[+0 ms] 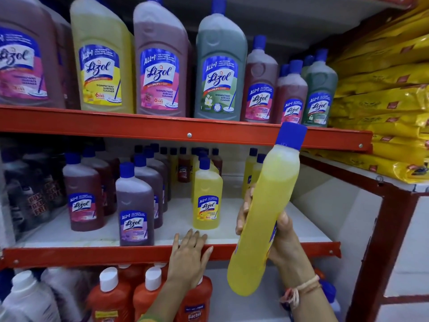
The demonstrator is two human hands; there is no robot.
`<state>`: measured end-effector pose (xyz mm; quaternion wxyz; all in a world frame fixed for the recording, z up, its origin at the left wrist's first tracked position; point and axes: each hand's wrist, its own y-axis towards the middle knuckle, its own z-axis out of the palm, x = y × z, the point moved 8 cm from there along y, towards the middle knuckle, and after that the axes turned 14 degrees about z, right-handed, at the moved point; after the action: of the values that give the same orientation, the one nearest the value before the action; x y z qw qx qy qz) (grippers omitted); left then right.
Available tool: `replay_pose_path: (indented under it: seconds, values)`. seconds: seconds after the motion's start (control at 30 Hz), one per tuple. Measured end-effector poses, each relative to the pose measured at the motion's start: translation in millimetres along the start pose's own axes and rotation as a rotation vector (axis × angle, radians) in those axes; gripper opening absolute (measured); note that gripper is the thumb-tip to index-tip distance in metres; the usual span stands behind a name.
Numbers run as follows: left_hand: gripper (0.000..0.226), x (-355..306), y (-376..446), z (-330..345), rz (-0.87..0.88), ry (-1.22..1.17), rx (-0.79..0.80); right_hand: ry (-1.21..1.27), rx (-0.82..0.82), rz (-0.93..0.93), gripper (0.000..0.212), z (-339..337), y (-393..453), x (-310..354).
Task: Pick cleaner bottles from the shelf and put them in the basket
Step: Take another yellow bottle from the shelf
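My right hand (pixel 282 242) grips a yellow cleaner bottle (pixel 267 205) with a blue cap, tilted and held clear of the middle shelf (pixel 92 254). My left hand (pixel 189 256) rests flat, fingers apart, on that shelf's red front edge and holds nothing. Just behind the left hand stands another yellow cleaner bottle (pixel 207 196). A purple bottle (pixel 135 205) and a maroon bottle (pixel 83 194) stand to its left. No basket is in view.
The top shelf (pixel 162 127) carries large yellow, pink and green cleaner bottles (pixel 219 66). Orange white-capped bottles (pixel 111 296) stand below. Yellow bags (pixel 390 94) are stacked on the right rack. A red upright (pixel 380 252) stands close on the right.
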<state>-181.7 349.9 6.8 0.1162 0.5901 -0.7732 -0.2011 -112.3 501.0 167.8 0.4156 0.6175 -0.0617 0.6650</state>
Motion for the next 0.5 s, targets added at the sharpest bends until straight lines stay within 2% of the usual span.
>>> replay_pose_path:
  seconds: [0.1, 0.23, 0.37, 0.43, 0.5]
  values:
    - [0.052, 0.0, 0.3, -0.2, 0.007, -0.001, -0.009, -0.023, 0.037, 0.039, 0.052, 1.7, 5.4, 0.3]
    - [0.051, -0.1, -0.5, -1.0, 0.008, -0.018, -0.032, -0.073, 0.002, 0.036, 0.061, -12.3, 8.9, 1.4]
    - [0.051, -0.5, -0.4, -1.7, 0.012, -0.011, -0.052, -0.129, -0.158, 0.064, 0.094, -45.2, 8.9, 4.7]
    - [0.051, -0.7, -0.2, -1.7, 0.015, 0.0, -0.049, -0.195, -0.227, 0.074, 0.102, -60.4, 8.1, 8.0]
    - [0.051, -0.8, -0.2, -1.6, 0.014, 0.0, -0.045, -0.26, -0.286, 0.096, 0.1, -77.4, 7.2, 10.3]
